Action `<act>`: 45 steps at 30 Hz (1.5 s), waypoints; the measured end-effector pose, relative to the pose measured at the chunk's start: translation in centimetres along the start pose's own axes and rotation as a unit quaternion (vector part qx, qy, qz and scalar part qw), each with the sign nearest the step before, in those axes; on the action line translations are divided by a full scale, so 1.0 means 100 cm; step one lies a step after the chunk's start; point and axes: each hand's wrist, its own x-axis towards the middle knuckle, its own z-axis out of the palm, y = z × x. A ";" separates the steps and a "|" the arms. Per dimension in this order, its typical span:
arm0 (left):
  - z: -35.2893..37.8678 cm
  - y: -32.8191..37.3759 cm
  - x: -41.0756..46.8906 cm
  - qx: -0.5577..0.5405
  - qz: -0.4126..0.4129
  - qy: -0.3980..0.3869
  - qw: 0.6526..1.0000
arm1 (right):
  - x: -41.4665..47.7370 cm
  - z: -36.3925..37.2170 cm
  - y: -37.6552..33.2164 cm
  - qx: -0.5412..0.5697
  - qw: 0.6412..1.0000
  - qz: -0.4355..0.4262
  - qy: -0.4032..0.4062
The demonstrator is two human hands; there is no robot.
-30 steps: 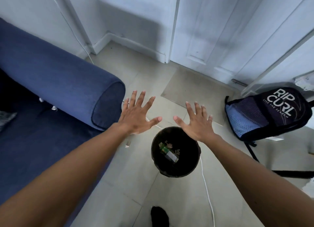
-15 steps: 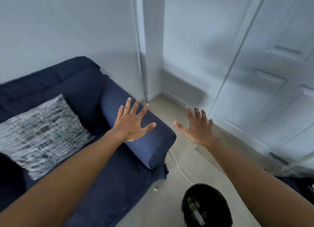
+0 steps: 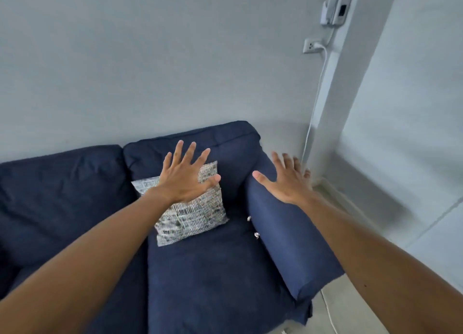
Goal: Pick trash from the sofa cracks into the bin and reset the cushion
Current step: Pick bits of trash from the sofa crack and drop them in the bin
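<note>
A dark blue sofa (image 3: pixel 215 271) fills the lower left. A grey-and-white patterned cushion (image 3: pixel 198 218) leans against its backrest on the right seat. Two small white scraps of trash (image 3: pixel 256 234) sit in the crack between the seat and the right armrest (image 3: pixel 290 243). My left hand (image 3: pixel 184 177) hovers over the cushion's top, fingers spread, holding nothing. Held above the armrest's far end, my right hand (image 3: pixel 288 181) is likewise spread and empty. The bin is out of view.
A white cable (image 3: pixel 316 100) runs down the wall from a socket (image 3: pixel 310 45) beside a pillar, and continues on the floor (image 3: pixel 330 316) by the sofa's right front corner. Pale tiled floor lies right of the armrest.
The view has swung up and left from the bin on the floor to the sofa. Both hands stay spread and empty; the cushion now lies under my left hand.
</note>
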 end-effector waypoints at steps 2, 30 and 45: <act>-0.008 -0.027 -0.005 0.002 -0.018 -0.001 1.000 | 0.010 0.003 -0.027 -0.008 1.000 -0.024 -0.006; 0.215 -0.071 0.107 -0.057 -0.046 -0.115 0.991 | 0.135 0.222 0.006 0.101 0.979 0.049 -0.169; 0.514 0.026 0.193 -0.135 0.033 -0.194 0.971 | 0.138 0.496 0.108 0.414 0.768 0.487 -0.042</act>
